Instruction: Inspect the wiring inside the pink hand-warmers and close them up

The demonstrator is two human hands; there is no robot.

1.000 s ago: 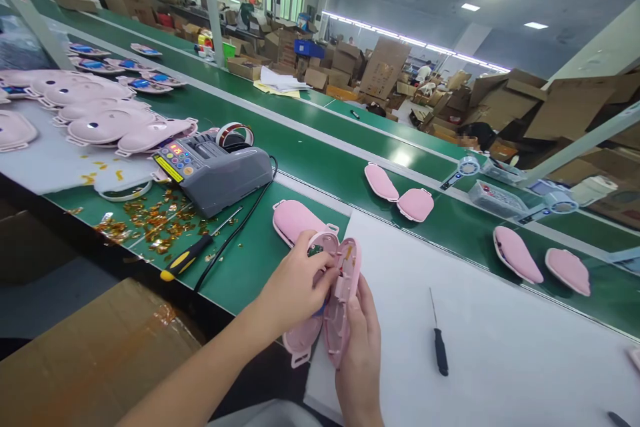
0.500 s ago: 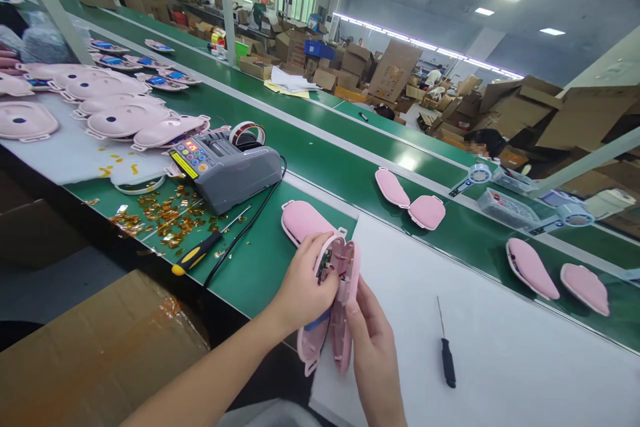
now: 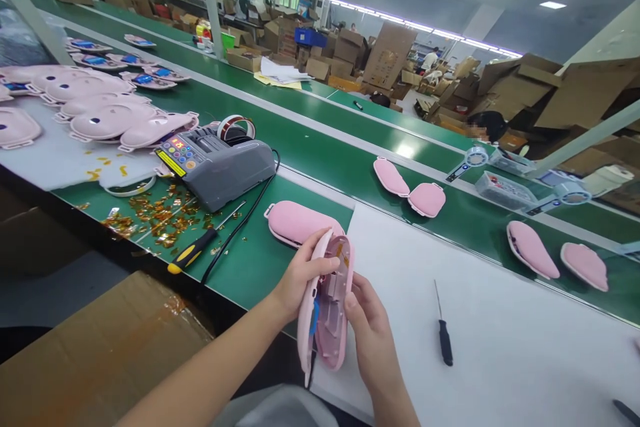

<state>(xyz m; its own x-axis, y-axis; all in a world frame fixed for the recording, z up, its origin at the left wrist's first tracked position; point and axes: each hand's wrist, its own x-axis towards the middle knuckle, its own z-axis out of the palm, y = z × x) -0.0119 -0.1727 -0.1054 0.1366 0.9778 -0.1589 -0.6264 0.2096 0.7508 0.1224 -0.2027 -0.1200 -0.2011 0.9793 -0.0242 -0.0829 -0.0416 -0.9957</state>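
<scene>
Two halves of a pink plastic case [image 3: 334, 307] stand upright between my hands, parted so that the inside of the right half shows. My left hand [image 3: 303, 273] grips the left half near its top, its index finger reaching over toward the inside of the right half. Around the outer edge of the right half, my right hand [image 3: 369, 320] is closed. Something blue shows inside the left half; the rest of its inside is turned away. Strips of amber tape stick inside the top of the right half. Just behind lies another pink case [image 3: 303, 221] on the green surface.
A grey tape dispenser [image 3: 220, 170] stands to the left, with amber tape scraps [image 3: 163, 217] and a yellow-black screwdriver [image 3: 193, 250] before it. Right, a black screwdriver [image 3: 444, 340] lies on white sheeting [image 3: 500, 347]. Several pink shells [image 3: 110, 117] lie far left, more pink pieces [image 3: 533, 250] at right.
The case halves have been turned and spread, so the right half's inside now faces me and the left half's circuit board no longer shows. My left fingers have moved toward the right half.
</scene>
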